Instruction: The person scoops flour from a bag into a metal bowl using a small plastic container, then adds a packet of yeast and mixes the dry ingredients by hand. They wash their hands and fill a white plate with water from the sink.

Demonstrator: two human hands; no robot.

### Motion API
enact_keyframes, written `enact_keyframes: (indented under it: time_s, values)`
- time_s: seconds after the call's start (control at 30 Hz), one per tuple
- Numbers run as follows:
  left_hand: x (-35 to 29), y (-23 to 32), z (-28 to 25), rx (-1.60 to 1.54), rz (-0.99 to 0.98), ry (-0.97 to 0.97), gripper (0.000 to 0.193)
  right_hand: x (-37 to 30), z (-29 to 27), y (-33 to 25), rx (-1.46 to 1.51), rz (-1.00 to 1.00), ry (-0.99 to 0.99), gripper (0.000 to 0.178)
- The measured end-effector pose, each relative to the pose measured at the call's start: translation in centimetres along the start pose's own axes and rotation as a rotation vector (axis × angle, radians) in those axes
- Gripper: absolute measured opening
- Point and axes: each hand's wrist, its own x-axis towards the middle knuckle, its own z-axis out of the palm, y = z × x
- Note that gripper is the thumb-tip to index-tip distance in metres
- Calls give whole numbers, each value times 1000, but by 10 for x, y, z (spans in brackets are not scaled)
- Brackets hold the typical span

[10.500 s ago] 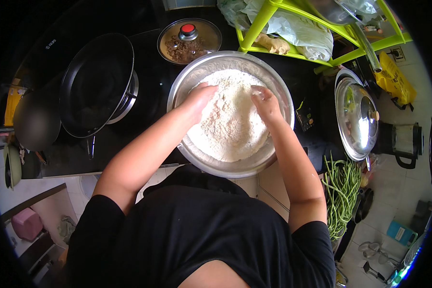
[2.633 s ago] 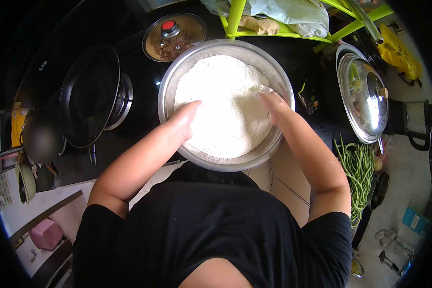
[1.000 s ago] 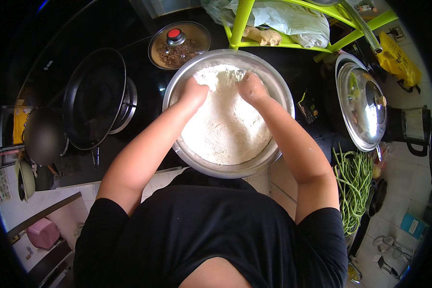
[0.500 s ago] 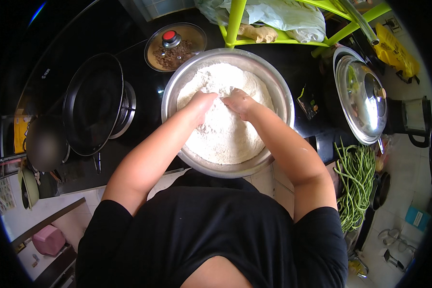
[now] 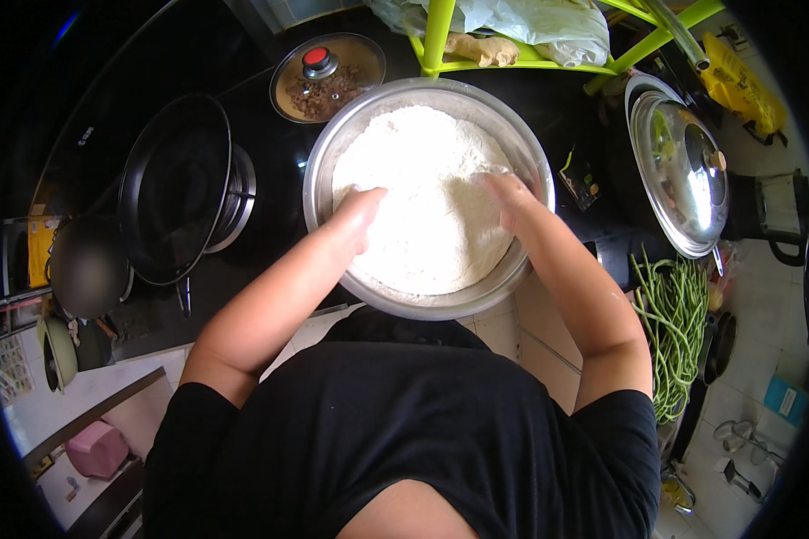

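A wide metal bowl holds a large heap of white flour. My left hand reaches into the left side of the flour, its thumb showing and its other fingers hidden. On the right side of the heap, my right hand dips in too, dusted white, with its fingers mostly buried. The hands are well apart, with a broad stretch of flour between them. Whether either hand grasps any flour does not show.
Left of the bowl, a black wok sits on a burner. A glass-lidded pan of brown crumbly food stands behind. A green rack holds ginger. To the right are a lidded pot and long green beans.
My hands have parted from the bowl's middle, the left moving left and the right moving right. The flour's surface between them looks smoother.
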Motion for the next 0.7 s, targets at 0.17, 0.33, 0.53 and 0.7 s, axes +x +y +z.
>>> enact_keyframes:
  time_s: [0.17, 0.33, 0.53, 0.7]
  values:
    - [-14, -12, 17, -195, -196, -61, 40, -51, 47, -4, 75, 225, -68, 48]
    - [4, -19, 13, -226, -155, -140, 37, -60, 72, -14, 164, 46, -221, 47]
    - [-8, 11, 6, -108, 164, -198, 31, -71, 58, -40, 221, -243, -178, 46]
    - [-20, 30, 11, -67, 352, -230, 28, -73, 45, -50, 178, -327, -117, 41]
